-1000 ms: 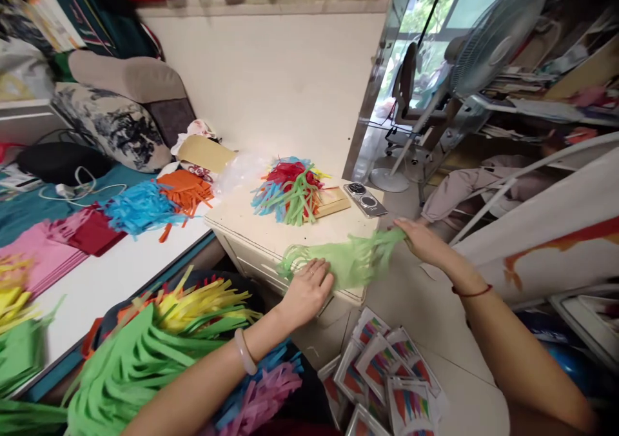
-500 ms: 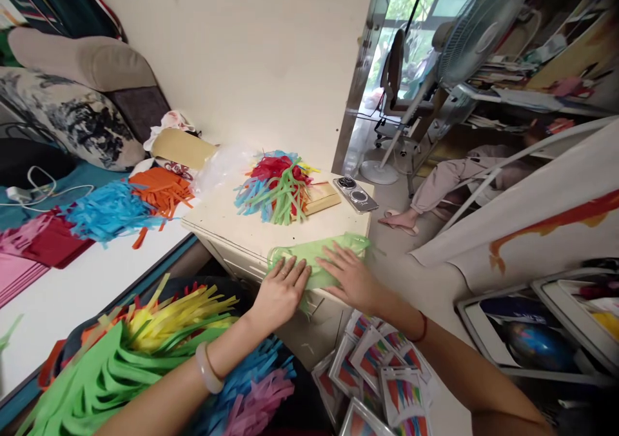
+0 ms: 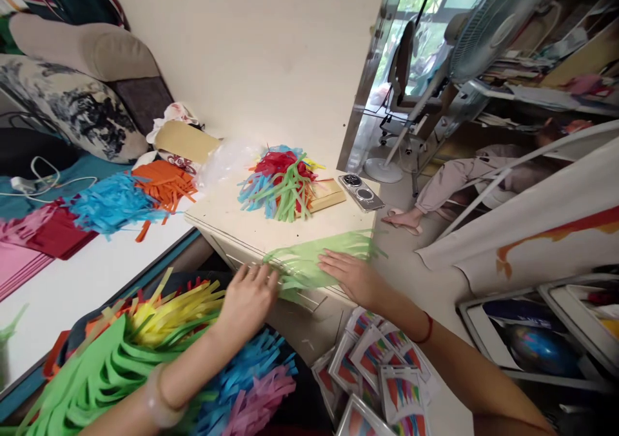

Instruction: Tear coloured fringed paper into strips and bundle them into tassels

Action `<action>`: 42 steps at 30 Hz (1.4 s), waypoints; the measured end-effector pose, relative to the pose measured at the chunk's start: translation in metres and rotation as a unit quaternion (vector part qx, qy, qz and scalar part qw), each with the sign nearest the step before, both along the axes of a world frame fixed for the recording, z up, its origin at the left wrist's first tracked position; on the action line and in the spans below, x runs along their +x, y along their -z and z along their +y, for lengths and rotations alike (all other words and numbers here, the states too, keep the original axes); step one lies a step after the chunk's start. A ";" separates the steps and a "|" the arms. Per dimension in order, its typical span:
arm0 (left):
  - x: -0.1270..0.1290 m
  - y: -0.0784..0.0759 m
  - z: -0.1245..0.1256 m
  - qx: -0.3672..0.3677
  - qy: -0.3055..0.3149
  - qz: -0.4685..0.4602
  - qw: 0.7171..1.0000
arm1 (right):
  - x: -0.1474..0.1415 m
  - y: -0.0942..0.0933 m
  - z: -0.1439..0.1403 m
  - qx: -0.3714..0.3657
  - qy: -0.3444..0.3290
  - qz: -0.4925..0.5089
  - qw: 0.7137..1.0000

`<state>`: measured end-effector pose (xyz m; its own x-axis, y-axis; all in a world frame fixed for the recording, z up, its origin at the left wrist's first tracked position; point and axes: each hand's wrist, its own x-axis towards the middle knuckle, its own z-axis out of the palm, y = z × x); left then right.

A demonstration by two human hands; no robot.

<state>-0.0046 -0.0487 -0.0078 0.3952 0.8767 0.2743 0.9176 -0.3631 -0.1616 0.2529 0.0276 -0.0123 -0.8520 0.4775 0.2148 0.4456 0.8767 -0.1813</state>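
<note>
A light green fringed sheet of thin material lies flat across the front of the cream cabinet top. Its cut strips reach past the cabinet's edges. My right hand rests on the sheet, palm down, with its fingers stretched out. At the sheet's left end is my left hand, back up, fingers slightly bent and a little apart beside the strips; its fingertips are partly hidden. Behind the sheet stands a multicoloured fringed bundle, in red, blue, green and orange, against a wooden block.
A silver phone-like device lies at the cabinet's right corner. Coloured fringes cover my lap. Printed packets are piled below right. Blue fringe lies on the white table at left. A seated person's leg and a fan are beyond.
My left hand has slid left off the sheet's middle to its left end. The green sheet now lies more spread out, its strips fanned. My right hand stays on it.
</note>
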 end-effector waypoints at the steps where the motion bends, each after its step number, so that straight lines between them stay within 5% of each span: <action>1: -0.010 -0.006 -0.006 -0.039 -0.033 0.023 0.998 | 0.004 0.002 0.001 -0.006 -0.001 0.012 1.000; 4: -0.016 -0.026 -0.011 -0.137 -0.075 0.029 0.987 | 0.012 0.002 0.001 -0.013 -0.002 0.017 1.000; 7: 0.011 -0.034 0.008 -0.071 0.041 -0.074 0.994 | 0.009 0.000 -0.003 -0.003 0.003 -0.003 1.000; 9: 0.027 -0.027 0.026 -0.012 0.144 -0.094 0.985 | 0.005 0.000 -0.006 0.008 0.011 -0.019 1.000; 11: 0.028 -0.016 0.036 -0.007 0.173 -0.084 0.981 | 0.004 0.000 -0.007 0.010 0.018 -0.037 0.999; 14: 0.005 -0.010 0.025 -0.049 0.121 -0.052 0.990 | 0.007 0.000 -0.007 -0.005 0.015 -0.052 0.998; 17: -0.009 -0.027 0.003 -0.115 0.045 -0.027 0.992 | 0.007 -0.003 -0.005 -0.021 0.021 -0.051 0.998; 20: 0.015 -0.036 -0.002 -0.103 0.090 -0.111 0.984 | -0.004 -0.008 -0.005 -0.010 0.049 -0.050 0.998; 25: 0.066 0.003 0.020 -0.005 0.101 -0.143 0.985 | -0.022 -0.008 -0.012 0.041 0.086 -0.057 0.994; 29: 0.052 0.027 0.026 0.022 0.093 -0.140 0.986 | -0.002 -0.005 -0.010 0.031 0.051 -0.039 0.997; 35: 0.015 0.002 0.037 -0.102 0.136 -0.287 0.943 | 0.031 -0.011 0.016 -0.132 0.058 0.080 0.986; 39: 0.013 -0.012 0.059 -0.197 0.053 -0.381 0.902 | 0.017 -0.014 0.035 -0.179 0.162 0.186 0.952; 42: 0.015 -0.011 0.073 -0.189 0.032 -0.389 0.901 | 0.002 -0.020 0.044 -0.159 0.249 0.123 0.947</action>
